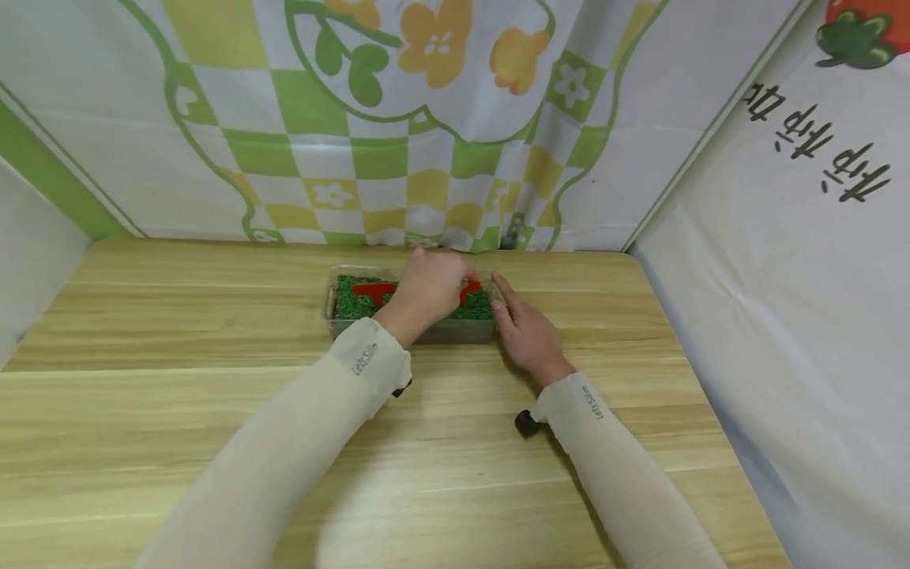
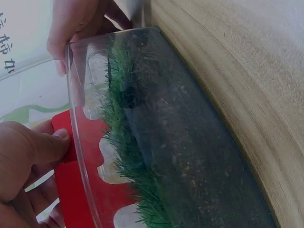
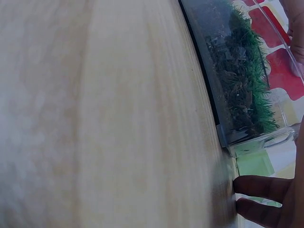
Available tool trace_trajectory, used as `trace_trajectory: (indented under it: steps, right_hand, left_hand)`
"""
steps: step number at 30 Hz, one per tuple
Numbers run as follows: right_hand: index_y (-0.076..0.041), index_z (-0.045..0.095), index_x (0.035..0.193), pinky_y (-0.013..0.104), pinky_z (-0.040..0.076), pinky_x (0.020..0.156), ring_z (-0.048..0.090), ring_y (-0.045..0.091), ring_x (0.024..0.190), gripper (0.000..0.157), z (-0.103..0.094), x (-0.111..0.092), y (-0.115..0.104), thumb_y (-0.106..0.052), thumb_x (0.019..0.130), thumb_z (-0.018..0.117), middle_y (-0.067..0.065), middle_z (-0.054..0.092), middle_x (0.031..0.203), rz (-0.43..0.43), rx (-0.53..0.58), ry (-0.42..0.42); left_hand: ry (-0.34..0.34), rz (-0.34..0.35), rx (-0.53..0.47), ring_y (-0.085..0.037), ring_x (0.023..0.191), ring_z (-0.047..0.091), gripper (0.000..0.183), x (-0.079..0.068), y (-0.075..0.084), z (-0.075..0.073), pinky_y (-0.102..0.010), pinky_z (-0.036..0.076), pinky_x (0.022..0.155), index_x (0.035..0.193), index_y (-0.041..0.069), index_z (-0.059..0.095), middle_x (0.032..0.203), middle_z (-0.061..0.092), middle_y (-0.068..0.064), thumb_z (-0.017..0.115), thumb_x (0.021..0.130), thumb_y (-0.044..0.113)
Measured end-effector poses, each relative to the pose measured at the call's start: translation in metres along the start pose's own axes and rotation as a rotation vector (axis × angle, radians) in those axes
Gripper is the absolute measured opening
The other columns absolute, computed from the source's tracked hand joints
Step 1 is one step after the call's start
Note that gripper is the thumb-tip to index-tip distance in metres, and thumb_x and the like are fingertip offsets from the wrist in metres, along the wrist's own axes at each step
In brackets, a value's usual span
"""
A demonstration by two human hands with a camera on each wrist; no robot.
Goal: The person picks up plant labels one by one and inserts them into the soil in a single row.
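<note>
A clear plastic tank stands toward the table's far edge, holding green grass over dark soil. Red flat pieces with rounded cut-outs, like small fence panels, stand upright along the grass inside it. My left hand reaches over the tank's front wall, and in the left wrist view its thumb and fingers pinch a red panel near its top edge. At the tank's right end, my right hand rests with fairly straight fingers against the end wall. The left hand hides the panels' middle in the head view.
The wooden table extends around the tank. Behind it hangs a checkered, flower-printed cloth, close to the tank's back. White printed sheeting borders the right side. Each sleeve carries a small black device at the wrist.
</note>
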State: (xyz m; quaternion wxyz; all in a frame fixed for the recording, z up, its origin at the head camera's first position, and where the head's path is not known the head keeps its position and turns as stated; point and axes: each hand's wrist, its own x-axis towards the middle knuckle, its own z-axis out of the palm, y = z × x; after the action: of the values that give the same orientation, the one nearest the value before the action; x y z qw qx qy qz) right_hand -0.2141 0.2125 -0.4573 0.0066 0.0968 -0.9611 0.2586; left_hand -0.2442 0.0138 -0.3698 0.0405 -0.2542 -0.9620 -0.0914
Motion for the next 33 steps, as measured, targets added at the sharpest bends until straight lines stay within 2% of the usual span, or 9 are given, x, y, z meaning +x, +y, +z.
trace_trajectory:
  steps: [3,14,17,21,25,29,33]
  right_hand:
    - [-0.048,0.011,0.158,0.053,0.052,0.082,0.067,0.036,0.103,0.056,0.000,0.000,0.000,-0.064,0.104,0.014,0.013,0.067,0.128,0.000,0.003,0.004]
    - [-0.045,0.014,0.159,0.054,0.053,0.083,0.067,0.036,0.108,0.058,0.002,0.000,0.001,-0.063,0.104,0.016,0.013,0.066,0.130,-0.017,0.018,0.010]
    - [-0.045,0.013,0.159,0.054,0.053,0.082,0.067,0.036,0.107,0.057,0.002,-0.001,0.000,-0.062,0.104,0.016,0.013,0.066,0.131,-0.015,0.016,0.006]
    - [-0.046,0.012,0.158,0.055,0.052,0.085,0.066,0.036,0.109,0.057,0.002,-0.001,-0.001,-0.063,0.104,0.016,0.013,0.066,0.131,-0.008,0.011,-0.004]
    - [-0.047,0.011,0.158,0.055,0.053,0.085,0.066,0.037,0.108,0.057,0.002,0.000,-0.002,-0.063,0.104,0.015,0.012,0.066,0.132,-0.001,-0.001,-0.011]
    - [-0.045,0.012,0.159,0.054,0.053,0.081,0.067,0.036,0.105,0.058,0.003,0.001,-0.002,-0.062,0.104,0.015,0.012,0.066,0.131,-0.008,-0.008,-0.001]
    - [-0.045,0.012,0.159,0.054,0.053,0.082,0.067,0.036,0.108,0.059,0.003,0.002,0.000,-0.063,0.104,0.014,0.012,0.065,0.134,-0.017,-0.009,0.006]
  left_hand:
    - [-0.014,-0.009,-0.013,-0.019,0.106,0.069,0.035,0.001,-0.001,0.003,-0.062,0.031,0.114,0.118,0.030,0.075,0.108,0.076,0.007,0.063,0.096,0.006]
    - [-0.062,-0.012,0.005,-0.020,0.110,0.067,0.035,0.005,0.003,0.006,-0.059,0.034,0.112,0.120,0.032,0.075,0.116,0.074,0.007,0.065,0.096,0.008]
    - [-0.056,-0.011,0.004,-0.020,0.108,0.067,0.034,0.005,0.003,0.007,-0.055,0.039,0.108,0.121,0.032,0.074,0.116,0.074,0.006,0.064,0.097,0.010]
    - [-0.009,0.006,-0.023,-0.019,0.107,0.067,0.029,0.001,-0.001,0.010,-0.049,0.045,0.099,0.121,0.030,0.075,0.117,0.073,0.005,0.063,0.099,0.016]
    - [0.074,0.048,-0.043,-0.018,0.110,0.067,0.027,-0.006,-0.007,0.010,-0.047,0.048,0.100,0.123,0.026,0.073,0.120,0.072,0.004,0.065,0.098,0.021]
    - [0.133,0.052,-0.064,-0.021,0.114,0.066,0.030,-0.016,-0.017,0.003,-0.050,0.049,0.101,0.129,0.023,0.070,0.126,0.070,0.002,0.062,0.100,0.019]
    - [0.183,0.039,-0.114,-0.023,0.106,0.068,0.031,-0.033,-0.031,-0.009,-0.049,0.051,0.096,0.130,0.021,0.070,0.123,0.071,0.000,0.058,0.101,0.016]
